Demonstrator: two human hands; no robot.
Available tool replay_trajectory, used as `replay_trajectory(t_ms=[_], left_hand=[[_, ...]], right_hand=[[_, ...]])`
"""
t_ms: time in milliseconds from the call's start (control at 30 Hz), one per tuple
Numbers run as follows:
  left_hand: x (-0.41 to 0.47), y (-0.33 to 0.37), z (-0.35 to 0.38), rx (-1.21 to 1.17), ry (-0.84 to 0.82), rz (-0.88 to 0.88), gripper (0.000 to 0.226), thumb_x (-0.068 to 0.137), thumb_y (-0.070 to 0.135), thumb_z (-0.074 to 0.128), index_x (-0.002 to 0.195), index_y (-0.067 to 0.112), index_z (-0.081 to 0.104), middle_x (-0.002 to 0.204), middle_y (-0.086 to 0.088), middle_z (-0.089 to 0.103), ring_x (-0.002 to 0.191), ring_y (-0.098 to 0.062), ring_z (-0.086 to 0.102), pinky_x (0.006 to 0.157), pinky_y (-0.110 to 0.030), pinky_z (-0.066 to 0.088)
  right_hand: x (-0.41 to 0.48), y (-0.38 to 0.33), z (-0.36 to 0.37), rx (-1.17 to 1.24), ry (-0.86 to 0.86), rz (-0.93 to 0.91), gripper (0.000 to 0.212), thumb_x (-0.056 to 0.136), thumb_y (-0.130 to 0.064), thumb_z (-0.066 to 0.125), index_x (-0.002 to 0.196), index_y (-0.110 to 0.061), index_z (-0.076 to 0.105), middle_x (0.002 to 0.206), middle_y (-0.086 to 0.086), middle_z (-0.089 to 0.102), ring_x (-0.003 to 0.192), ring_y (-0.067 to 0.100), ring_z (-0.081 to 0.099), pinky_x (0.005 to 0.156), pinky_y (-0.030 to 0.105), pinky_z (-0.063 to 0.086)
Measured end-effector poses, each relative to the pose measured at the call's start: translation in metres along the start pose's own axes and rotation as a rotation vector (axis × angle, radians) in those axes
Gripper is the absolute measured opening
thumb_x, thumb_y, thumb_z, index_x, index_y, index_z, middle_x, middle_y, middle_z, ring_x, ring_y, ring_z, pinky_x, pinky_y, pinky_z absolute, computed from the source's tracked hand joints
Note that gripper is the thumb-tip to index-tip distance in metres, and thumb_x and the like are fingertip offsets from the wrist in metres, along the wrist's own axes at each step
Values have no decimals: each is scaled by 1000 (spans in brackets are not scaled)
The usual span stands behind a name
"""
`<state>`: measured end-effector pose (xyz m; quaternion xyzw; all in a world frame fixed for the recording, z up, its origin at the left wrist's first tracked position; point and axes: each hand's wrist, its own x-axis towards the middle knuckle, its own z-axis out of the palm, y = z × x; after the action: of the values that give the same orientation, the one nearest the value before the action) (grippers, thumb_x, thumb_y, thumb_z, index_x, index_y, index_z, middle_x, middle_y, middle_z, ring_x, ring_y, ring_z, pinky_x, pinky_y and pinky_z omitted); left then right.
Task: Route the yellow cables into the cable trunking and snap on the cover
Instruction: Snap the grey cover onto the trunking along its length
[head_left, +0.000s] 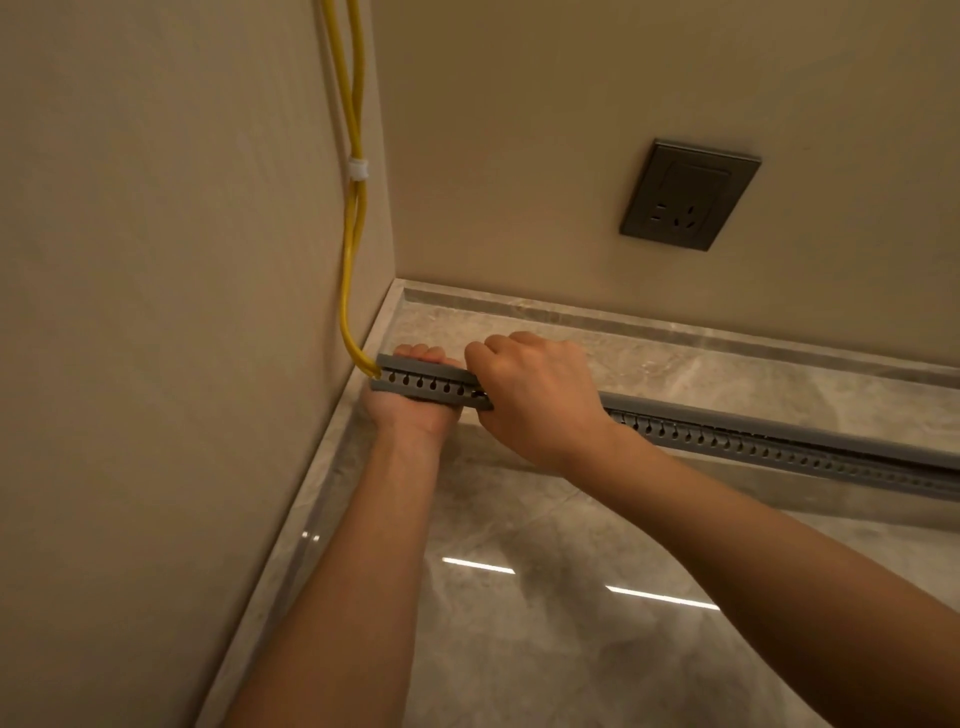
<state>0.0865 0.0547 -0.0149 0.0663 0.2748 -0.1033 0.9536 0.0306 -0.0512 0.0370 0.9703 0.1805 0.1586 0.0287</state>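
I saw a dark grey wall socket (688, 195) on the far wall, its face showing only pin holes. My left hand (413, 410) reached into the corner, fingers (421, 354) curled over the top of the grey slotted cable trunking (426, 385), grasping its end. My right hand (535, 395) clenched the trunking just beside it, knuckles up, both forearms stretched forward. Two yellow cables (353, 249), bound by a white tie (358, 169), ran down the left wall (156, 312) and entered the trunking's end at the corner. The cover (779, 422) sat along the trunking rightward, parallel to the skirting (675, 332). Glossy floor (571, 623) lay open nearer me.
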Motion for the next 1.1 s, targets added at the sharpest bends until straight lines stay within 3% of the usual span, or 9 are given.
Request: replay_trajectory(t_ms=[67,167,300,367,400,500,600,700,1100], left_hand=[[-5,2,-2,45,9,1,42,92,24,31,57,11,50,49,-4,55,39,-18,54,46,-19,48],[-22,8,-7,419,62,227,39,96,26,32,75,10,61,74,-8,66,63,-19,65,56,-25,52],[-54,1,-34,1048,151,1097,14,89,18,45,95,18,58,97,5,59,90,-21,60,72,-19,44],[-60,4,-38,1567,-111,1458,28,81,12,56,109,11,58,108,1,54,102,-18,52,86,-19,41],[-59,10,-34,1848,-283,1513,38,77,9,61,115,7,58,113,-5,55,108,-21,51,93,-24,40],[-51,27,-10,2460,-581,1358,51,71,6,71,121,5,57,117,-10,60,113,-28,53,98,-39,40],[-45,31,11,2728,-625,1274,31,82,15,64,113,12,60,107,-7,63,102,-25,54,89,-34,37],[-41,29,22,2936,-645,1225,22,89,19,57,109,11,57,104,-7,61,99,-24,54,76,-34,43],[-35,23,27,3169,-860,1174,18,90,19,52,100,12,65,93,-7,64,85,-23,58,65,-29,31]], right_hand=[[1,2,2,-5,-19,-4,8,77,-8,58,81,-11,53,77,6,61,62,21,39,45,25,8],[3,9,4,-22,-40,-6,5,80,-9,54,82,-11,51,77,5,59,63,20,36,44,25,9],[8,19,3,-45,-45,9,4,82,-13,53,85,-12,52,78,3,58,63,19,36,46,27,18],[9,21,3,-56,-50,4,5,82,-15,55,86,-13,53,79,3,59,63,20,39,48,28,21],[10,21,3,-57,-49,-2,6,81,-16,56,86,-13,54,80,3,60,64,22,43,49,28,21],[10,20,2,-64,-57,-20,9,79,-17,57,86,-13,53,82,4,62,73,27,56,47,27,16],[10,21,4,-65,-76,-30,9,78,-18,57,85,-15,53,83,3,62,74,27,56,44,26,9],[12,22,7,-59,-98,-26,9,78,-19,58,85,-16,52,83,3,62,73,27,56,47,28,16],[11,24,13,-58,-190,-7,4,78,-15,57,81,-17,58,76,4,62,59,24,42,48,26,20]])
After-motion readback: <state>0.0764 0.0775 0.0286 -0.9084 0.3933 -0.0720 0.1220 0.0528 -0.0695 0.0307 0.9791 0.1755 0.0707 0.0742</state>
